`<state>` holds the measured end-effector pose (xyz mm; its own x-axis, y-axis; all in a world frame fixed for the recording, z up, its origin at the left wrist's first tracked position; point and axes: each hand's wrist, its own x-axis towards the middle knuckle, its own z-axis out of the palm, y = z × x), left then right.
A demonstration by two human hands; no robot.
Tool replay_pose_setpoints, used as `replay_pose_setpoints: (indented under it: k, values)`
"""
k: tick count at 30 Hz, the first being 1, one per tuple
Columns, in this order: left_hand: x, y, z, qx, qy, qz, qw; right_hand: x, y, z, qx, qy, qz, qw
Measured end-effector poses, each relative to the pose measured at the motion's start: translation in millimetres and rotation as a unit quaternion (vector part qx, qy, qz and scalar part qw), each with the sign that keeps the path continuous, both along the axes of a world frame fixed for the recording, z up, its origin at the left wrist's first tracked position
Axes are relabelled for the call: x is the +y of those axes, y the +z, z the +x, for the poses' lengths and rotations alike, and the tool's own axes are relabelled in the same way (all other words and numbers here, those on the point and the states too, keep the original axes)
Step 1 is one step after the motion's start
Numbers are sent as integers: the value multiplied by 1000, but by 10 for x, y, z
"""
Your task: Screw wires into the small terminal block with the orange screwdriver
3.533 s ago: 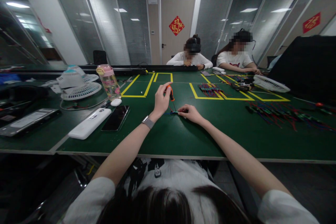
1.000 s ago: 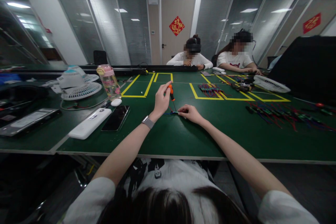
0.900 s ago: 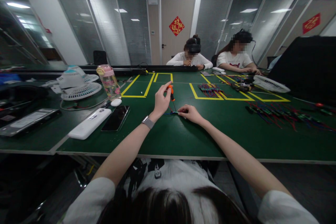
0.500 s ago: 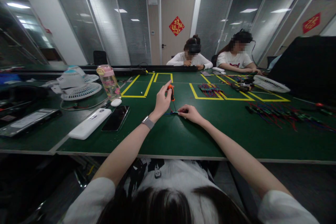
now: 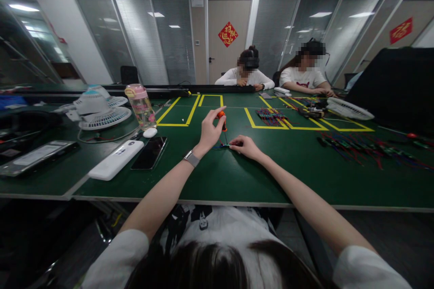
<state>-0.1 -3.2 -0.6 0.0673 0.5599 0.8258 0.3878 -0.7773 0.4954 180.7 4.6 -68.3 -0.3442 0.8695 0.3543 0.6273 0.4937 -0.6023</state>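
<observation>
Grips the orange handle of a screwdriver in the left hand, with thumb and index finger closed round it and nearly no gap. Pinches the right edge of a small board between thumb and fingertips of the right hand, near the table surface. Tilts the screwdriver slightly, with shaft running down from the left hand to the board, just left of the right fingertips; too small to tell exactly where on the board. Wears a watch on the left wrist. Well left of the left hand, shows a black phone, a white device, a bottle and fans. Beyond and right of the right hand, shows a wire bundle by yellow tape; farther right, a larger wire heap. Beyond both hands, across the table, shows two people seated.
</observation>
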Motion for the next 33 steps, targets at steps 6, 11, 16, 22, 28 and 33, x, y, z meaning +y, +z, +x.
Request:
replay_pose_setpoints:
  k: [6,11,16,22,28,33]
  values:
    - [-31,10,-6,1,-11,-4,1000,0,-9,4,1,-4,-1,1000]
    - [-30,12,1,-3,-3,-4,1000,11,-17,4,1,-3,1,1000]
    - [1,7,-10,-10,17,-1,1000,8,-7,-2,-8,-3,-6,1000]
    - [4,5,1,-20,-10,-7,1000,9,-10,2,-1,0,-4,1000]
    - [14,7,-23,-21,30,-19,999,20,-26,11,5,1,-1,1000]
    - [26,7,-9,-19,-23,-24,999,19,-23,12,4,0,2,1000]
